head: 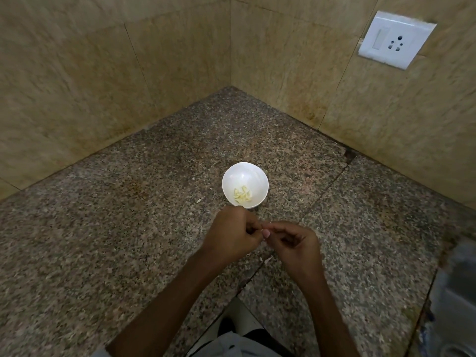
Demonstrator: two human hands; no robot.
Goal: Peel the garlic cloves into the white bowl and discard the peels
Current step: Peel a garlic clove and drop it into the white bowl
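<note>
A small white bowl (245, 176) stands on the speckled granite counter (128, 228), with several peeled pale-yellow garlic cloves (242, 195) in its near side. Just in front of the bowl my left hand (231, 234) and my right hand (293, 243) meet, fingers curled. Between their fingertips they pinch a small garlic clove (262, 226), mostly hidden by the fingers. A bit of peel (268, 259) lies on the counter under my hands, and another scrap of peel (198, 200) lies left of the bowl.
The counter sits in a corner between two tan tiled walls (103, 86). A white switch and socket plate (395, 39) is on the right wall. The counter's front edge has a notch near my body. A blurred grey object (456, 292) lies at the far right.
</note>
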